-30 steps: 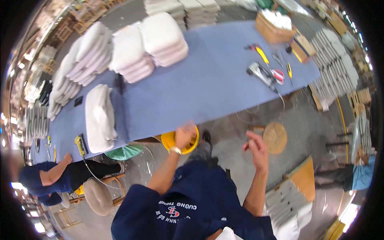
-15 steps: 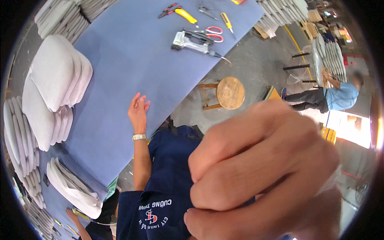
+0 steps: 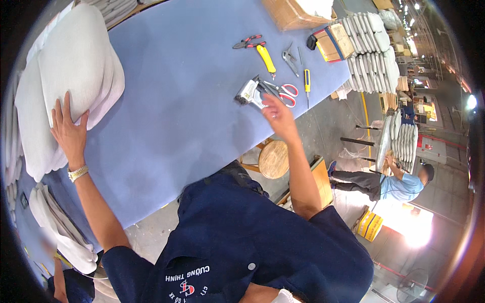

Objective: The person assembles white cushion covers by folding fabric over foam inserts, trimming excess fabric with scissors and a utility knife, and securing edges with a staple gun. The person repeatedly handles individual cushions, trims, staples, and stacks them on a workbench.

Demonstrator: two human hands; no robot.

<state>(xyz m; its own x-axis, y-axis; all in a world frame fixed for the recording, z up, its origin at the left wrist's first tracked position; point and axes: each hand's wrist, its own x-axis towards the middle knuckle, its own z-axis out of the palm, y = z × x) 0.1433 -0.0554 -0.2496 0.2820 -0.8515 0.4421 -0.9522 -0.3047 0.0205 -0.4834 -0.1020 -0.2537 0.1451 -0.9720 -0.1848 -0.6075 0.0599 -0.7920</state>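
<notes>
My left hand, with a metal watch at the wrist, lies with fingers spread on the near edge of a stack of light grey padded seat cushions at the table's left. Stretched over the table, my right hand is at the rear end of a silver and black staple gun. Its fingers look apart and loosely bent, and they cover the gun's tail. Beside the gun lie red-handled scissors. Farther off are cutters with red and black handles and a yellow-handled tool.
A yellow screwdriver and grey pliers lie near the blue table's right edge. Cardboard boxes stand at the back. A wooden stool is beside the table. One person works at right, another at lower left.
My right hand has gone from close before the camera to the staple gun. My left hand has moved left onto the cushions. The view has shifted, showing boxes at the back.
</notes>
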